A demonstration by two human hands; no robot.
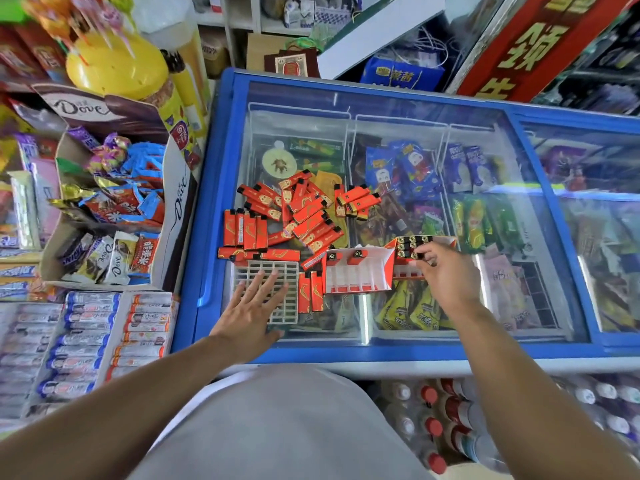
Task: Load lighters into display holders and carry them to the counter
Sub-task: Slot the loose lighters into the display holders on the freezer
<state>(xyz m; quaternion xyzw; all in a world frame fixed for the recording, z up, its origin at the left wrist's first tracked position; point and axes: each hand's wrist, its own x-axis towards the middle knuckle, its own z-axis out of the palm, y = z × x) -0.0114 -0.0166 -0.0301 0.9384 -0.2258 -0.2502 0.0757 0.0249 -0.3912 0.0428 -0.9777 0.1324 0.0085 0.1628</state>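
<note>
Several red lighters (304, 209) lie in a loose heap on the glass lid of a blue chest freezer (381, 351). A white grid tray (277, 271) lies flat in front of the heap, and my left hand (254, 306) rests on it with fingers spread and nothing held. A red-and-white display holder (360, 275) stands to its right with two lighters upright in its back slots. A second holder (415, 252) further right carries several lighters standing upright. My right hand (446, 275) is at that holder, fingertips pinching a lighter (415, 255) there.
An open Dove carton (114, 209) full of sweets stands left of the freezer. Boxes of stick packs (86, 341) lie in front of it. Ice-cream packets fill the freezer baskets under the glass. Bottles with red caps (436, 427) stand on the floor at lower right.
</note>
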